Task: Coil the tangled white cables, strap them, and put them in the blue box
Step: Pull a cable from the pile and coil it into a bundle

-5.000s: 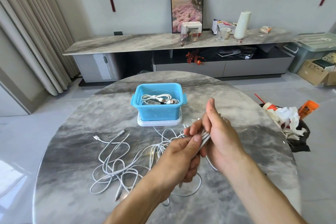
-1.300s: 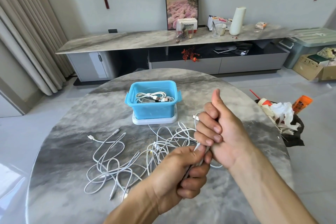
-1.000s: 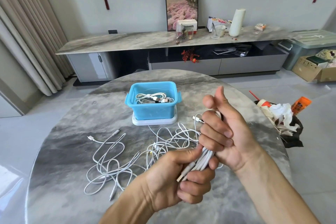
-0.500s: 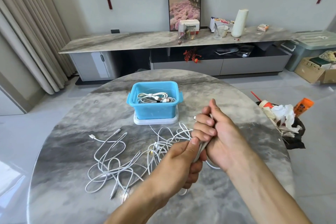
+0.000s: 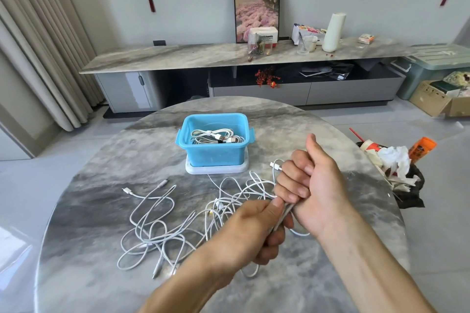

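Since half a second ago my right thumb has lifted off the bundle and now sticks straight up, while my left hand has slid a little lower along the strands.

On the left of the worktop [image 5: 84, 211] lies the tangle of loose cables [image 5: 157, 231], white loops crossing over one another, with two plug ends pointing away from me at its far left edge. Behind the tangle, near the middle of the worktop, stands the blue box [image 5: 215, 152] on a white lid [image 5: 216, 168]; a few coiled cables already lie inside it.

My left hand [image 5: 254, 231] sits in front of the tangle, fingers curled, thumb and forefinger pinching the lower end of a folded cable bundle [image 5: 284, 213]. My right hand [image 5: 312, 190] is just beside it and touching it, its four fingers wrapped round the upper part of the same bundle. One plug [image 5: 275, 165] pokes out past my right knuckles toward the box, and a loop trails from under my hands back into the tangle.

Off the worktop to the right, a black bag of rubbish [image 5: 404, 178] sits on the floor.
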`<state>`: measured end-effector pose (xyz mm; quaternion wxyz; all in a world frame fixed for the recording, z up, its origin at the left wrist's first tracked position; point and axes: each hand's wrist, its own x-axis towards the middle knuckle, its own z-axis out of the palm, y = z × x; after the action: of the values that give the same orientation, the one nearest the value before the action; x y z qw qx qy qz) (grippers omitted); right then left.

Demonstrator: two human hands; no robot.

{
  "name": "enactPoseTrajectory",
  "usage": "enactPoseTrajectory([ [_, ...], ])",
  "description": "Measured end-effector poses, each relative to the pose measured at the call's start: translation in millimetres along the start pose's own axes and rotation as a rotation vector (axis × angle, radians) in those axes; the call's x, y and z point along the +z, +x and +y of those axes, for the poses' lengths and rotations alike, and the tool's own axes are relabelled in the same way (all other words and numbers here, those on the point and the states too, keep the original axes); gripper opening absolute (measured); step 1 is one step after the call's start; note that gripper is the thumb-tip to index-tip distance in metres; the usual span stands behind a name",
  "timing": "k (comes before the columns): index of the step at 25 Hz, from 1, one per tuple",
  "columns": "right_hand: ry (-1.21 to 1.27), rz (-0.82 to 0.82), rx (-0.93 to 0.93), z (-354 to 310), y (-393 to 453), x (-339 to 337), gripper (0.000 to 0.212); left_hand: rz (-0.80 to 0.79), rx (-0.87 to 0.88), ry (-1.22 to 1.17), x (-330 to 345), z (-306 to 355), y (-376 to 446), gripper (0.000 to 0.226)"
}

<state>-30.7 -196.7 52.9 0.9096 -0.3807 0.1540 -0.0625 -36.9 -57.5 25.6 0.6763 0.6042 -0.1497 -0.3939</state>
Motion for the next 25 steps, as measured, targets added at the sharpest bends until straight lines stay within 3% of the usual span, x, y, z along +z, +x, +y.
enactPoseTrajectory([
  [2, -0.030, -0.100, -0.022, 5, 0, 4, 0.052, 0.103, 0.097, 0.048, 2, 0, -2, 0.037],
  [4, -0.137, -0.314, 0.039, 18, -5, 10, 0.049, 0.190, 0.252, 0.024, -4, 4, -3, 0.039],
  [7, -0.481, -0.563, 0.193, 36, -13, 12, 0.049, 0.375, 0.346, -0.094, -24, 24, -6, 0.037],
  [11, -0.931, -0.552, 0.206, 25, -10, 6, 0.039, 0.410, 0.390, -0.391, -47, 46, -11, 0.036],
  [13, -0.962, -0.496, 0.196, 11, -9, 1, 0.034, 0.466, 0.410, -0.430, -60, 53, -11, 0.036],
  [15, -0.893, -0.472, 0.165, -2, -9, -4, 0.030, 0.574, 0.451, -0.267, -69, 54, -10, 0.037],
  [16, -0.874, -0.470, 0.138, -8, -10, -6, 0.029, 0.633, 0.497, -0.064, -71, 52, -10, 0.039],
  [18, -0.854, -0.456, 0.077, -17, -13, -7, 0.027, 0.709, 0.600, 0.567, -71, 42, -8, 0.043],
  [20, -0.774, -0.431, 0.001, -24, -16, -8, 0.025, 0.663, 0.633, 1.043, -67, 33, -6, 0.042],
  [22, -0.582, -0.376, -0.085, -32, -13, -12, 0.031, 0.548, 0.590, 1.176, -67, 29, -4, 0.038],
  [25, -0.200, -0.260, -0.087, -41, -9, -16, 0.031, 0.323, 0.572, 1.005, -61, 30, -6, 0.038],
])
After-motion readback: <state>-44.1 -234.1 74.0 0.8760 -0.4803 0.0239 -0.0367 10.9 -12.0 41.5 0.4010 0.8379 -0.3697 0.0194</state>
